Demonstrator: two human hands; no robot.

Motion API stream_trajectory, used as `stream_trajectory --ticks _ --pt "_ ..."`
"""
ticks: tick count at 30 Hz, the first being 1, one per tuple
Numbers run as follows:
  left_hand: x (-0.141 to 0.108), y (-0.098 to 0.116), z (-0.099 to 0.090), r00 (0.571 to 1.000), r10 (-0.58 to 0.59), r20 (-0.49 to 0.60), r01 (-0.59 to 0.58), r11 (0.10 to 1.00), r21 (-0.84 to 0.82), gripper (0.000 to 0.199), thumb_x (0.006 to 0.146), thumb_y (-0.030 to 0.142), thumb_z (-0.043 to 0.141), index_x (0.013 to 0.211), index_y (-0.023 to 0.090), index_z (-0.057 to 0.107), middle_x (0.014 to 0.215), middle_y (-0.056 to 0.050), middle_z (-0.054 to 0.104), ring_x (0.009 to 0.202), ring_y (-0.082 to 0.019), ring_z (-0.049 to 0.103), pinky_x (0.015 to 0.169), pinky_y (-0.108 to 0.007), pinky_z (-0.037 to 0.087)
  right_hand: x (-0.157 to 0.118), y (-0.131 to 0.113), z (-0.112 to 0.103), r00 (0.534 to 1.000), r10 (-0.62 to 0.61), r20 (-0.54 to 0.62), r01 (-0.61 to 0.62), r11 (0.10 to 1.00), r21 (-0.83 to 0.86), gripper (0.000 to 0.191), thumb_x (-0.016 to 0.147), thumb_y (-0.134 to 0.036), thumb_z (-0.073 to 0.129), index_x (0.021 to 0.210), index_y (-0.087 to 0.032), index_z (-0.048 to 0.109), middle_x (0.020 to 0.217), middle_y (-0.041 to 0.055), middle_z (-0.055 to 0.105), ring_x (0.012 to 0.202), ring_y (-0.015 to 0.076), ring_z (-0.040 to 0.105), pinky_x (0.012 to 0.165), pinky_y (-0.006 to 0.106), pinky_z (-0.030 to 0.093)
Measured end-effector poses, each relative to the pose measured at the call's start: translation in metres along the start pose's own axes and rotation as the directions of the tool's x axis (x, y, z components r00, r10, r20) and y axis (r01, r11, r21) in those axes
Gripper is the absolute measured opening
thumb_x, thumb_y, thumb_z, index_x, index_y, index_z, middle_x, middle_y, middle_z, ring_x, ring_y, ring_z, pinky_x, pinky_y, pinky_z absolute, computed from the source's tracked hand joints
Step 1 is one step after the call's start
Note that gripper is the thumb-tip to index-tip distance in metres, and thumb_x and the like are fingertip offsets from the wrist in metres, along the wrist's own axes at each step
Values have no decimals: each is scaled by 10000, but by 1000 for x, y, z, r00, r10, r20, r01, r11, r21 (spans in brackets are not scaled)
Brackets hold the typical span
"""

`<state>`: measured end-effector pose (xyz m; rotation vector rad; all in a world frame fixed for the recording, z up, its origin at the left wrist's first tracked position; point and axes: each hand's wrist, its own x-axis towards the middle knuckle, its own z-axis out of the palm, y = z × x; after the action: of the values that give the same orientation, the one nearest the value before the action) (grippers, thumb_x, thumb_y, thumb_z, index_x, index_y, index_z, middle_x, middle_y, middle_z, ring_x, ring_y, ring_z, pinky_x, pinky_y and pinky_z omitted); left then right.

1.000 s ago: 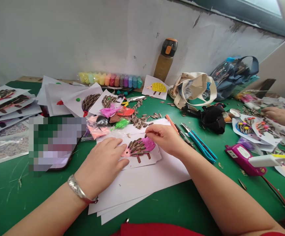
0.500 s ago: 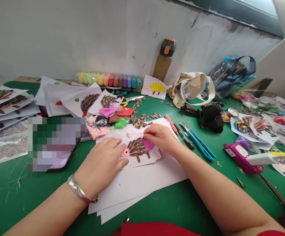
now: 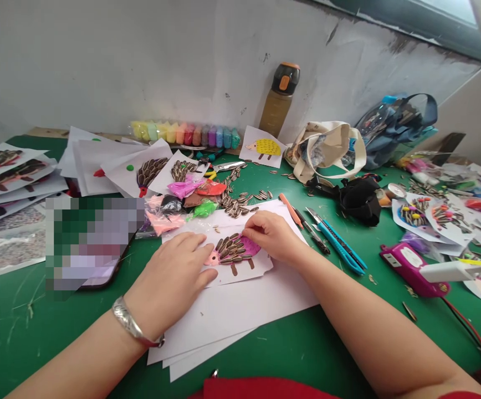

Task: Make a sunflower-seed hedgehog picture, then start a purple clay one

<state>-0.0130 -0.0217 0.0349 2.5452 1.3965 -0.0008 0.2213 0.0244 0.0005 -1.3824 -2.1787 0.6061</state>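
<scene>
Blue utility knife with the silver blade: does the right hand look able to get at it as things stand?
Probably yes: the utility knife looks uncovered and lies near the right hand; a slim black pen-like tool between them seems little obstacle.

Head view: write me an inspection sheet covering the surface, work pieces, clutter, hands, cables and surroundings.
Surface: green table with pale marks; white sheets stacked on it.
Work pieces: hedgehog picture, its pink-purple body partly covered with striped seeds; loose seeds piled beyond it.
Clutter: coloured packets left of the pile; blue cutter at the right, blade apparently out; cream tote bag behind.
Left hand: palm down and spread next to the hedgehog's head.
Right hand: fingers bunched at the body; whether they hold a seed is hidden.
Cables: red and black cable running from the magenta device toward the lower right.
Surroundings: scuffed grey wall; a bottle stands by it.
</scene>
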Motion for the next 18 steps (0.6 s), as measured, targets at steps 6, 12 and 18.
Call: stream_trajectory --ticks 6,12,18 --pt "0 -1 1 1000 6 -10 -6 1000 -4 123 905 256 525 934 186 622 1004 -81 589 991 -279 531 892 -427 428 -3 -4 -2 999 -5 52 4 1000 13 162 840 -93 583 763 -198 681 757 1 662 746 148 566 682 259 390" --pt "-1 -1 3 999 13 -34 -13 1000 -2 126 900 261 531 937 188 627 1020 -85 592 999 -285 537 880 -423 432 -2 -4 4 1000 -16 0 16 999 -30 129 855 -113 596 792 -194 673 788 21 663 787 168 580 727 283 406" --pt "-1 -1 3 999 16 -31 -16 1000 9 123 905 258 522 930 194 623 1020 -86 592 995 -287 541 881 -422 434 -2 -5 10 999 -13 -33 11 997 -77 115 862 -127 608 779 -189 659 768 27 643 781 175 577 729 289 408"
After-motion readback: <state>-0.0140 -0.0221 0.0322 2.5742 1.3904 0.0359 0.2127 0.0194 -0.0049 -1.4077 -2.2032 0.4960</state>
